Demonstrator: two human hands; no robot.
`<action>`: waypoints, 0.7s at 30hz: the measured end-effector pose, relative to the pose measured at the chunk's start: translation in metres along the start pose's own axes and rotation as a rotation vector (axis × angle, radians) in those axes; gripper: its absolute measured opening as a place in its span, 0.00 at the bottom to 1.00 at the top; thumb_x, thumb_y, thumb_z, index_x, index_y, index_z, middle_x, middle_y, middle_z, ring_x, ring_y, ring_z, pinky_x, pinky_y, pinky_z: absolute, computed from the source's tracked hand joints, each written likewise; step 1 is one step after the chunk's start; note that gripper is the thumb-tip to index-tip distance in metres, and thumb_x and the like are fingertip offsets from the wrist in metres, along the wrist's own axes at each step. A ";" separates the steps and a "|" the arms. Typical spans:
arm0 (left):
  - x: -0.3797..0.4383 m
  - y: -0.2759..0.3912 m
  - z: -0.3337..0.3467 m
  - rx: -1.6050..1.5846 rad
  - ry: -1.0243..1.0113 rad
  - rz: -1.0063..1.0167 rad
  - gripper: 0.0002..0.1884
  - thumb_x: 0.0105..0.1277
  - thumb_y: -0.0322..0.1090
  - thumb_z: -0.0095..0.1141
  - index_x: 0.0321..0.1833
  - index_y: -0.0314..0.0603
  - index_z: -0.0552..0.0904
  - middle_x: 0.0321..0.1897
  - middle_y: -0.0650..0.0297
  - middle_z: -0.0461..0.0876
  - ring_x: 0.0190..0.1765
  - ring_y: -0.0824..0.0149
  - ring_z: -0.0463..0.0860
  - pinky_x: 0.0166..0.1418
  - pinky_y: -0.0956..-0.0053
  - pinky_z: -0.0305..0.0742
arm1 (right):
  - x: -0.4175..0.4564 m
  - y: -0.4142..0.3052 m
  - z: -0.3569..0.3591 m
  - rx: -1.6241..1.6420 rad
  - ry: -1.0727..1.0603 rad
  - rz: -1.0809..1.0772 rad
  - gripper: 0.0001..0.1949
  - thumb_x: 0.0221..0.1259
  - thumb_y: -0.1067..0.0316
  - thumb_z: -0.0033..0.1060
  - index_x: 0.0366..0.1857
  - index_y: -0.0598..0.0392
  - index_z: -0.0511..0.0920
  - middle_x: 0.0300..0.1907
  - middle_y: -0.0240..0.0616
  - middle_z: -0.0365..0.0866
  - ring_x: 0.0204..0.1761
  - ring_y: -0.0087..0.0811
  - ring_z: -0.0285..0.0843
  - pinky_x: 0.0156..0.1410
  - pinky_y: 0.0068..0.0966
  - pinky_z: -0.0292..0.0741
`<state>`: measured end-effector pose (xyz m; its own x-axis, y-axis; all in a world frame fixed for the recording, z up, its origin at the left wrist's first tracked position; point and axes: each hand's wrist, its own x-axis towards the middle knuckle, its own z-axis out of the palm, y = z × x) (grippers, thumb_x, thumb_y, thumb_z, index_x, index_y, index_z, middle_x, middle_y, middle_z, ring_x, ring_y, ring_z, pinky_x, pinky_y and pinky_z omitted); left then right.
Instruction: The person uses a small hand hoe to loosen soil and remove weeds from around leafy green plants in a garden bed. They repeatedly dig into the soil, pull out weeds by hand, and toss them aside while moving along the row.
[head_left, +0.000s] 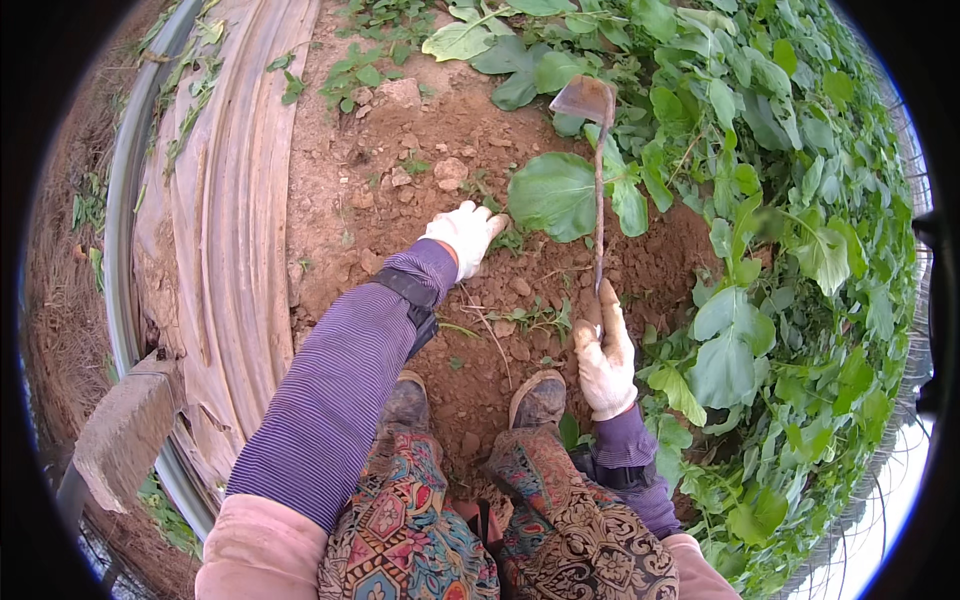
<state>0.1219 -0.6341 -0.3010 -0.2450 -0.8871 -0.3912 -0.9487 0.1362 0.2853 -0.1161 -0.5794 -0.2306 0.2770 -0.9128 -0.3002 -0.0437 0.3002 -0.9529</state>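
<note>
My left hand (466, 238), in a white work glove, reaches down to the reddish soil. Its fingertips are beside small green weeds (510, 237); whether they pinch any is hidden. In my right hand (609, 360), also gloved and soiled at the fingers, is a hand hoe (598, 195). Its thin metal shank points away from me, and the rusty blade (583, 98) is at the far end, over the leaves. A broad green leaf (553, 196) spreads just left of the shank. Uprooted-looking weeds (541, 318) lie on the soil between my hands.
Dense leafy plants (810, 225) fill the right side. On the left runs wrinkled plastic sheeting (247, 187) along a grey metal rail (124, 202), with a concrete-like block (124, 431) at lower left. Clods (450, 171) dot the soil ahead of my shoes (538, 397).
</note>
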 end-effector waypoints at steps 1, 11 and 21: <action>0.003 0.003 -0.003 -0.060 -0.042 -0.030 0.21 0.51 0.36 0.62 0.50 0.46 0.76 0.49 0.56 0.75 0.52 0.52 0.75 0.51 0.59 0.76 | 0.000 0.000 -0.004 -0.002 0.008 0.005 0.31 0.63 0.77 0.49 0.70 0.59 0.53 0.61 0.34 0.66 0.37 0.13 0.62 0.42 0.12 0.67; -0.063 0.037 0.040 0.076 0.116 0.118 0.19 0.53 0.32 0.59 0.49 0.49 0.76 0.39 0.61 0.75 0.45 0.58 0.77 0.46 0.63 0.77 | -0.003 -0.005 0.000 0.159 0.029 0.074 0.32 0.62 0.77 0.51 0.70 0.61 0.52 0.48 0.26 0.69 0.37 0.14 0.60 0.43 0.11 0.65; -0.023 0.068 0.018 0.122 -0.065 0.288 0.11 0.52 0.33 0.59 0.39 0.47 0.82 0.42 0.65 0.74 0.51 0.59 0.75 0.47 0.64 0.78 | -0.010 -0.005 -0.018 0.152 0.079 -0.029 0.32 0.60 0.81 0.49 0.70 0.60 0.52 0.60 0.32 0.66 0.36 0.13 0.58 0.41 0.11 0.65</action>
<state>0.0597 -0.5971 -0.2883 -0.5155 -0.7748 -0.3659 -0.8545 0.4332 0.2866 -0.1359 -0.5769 -0.2233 0.1993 -0.9387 -0.2812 0.1106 0.3066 -0.9454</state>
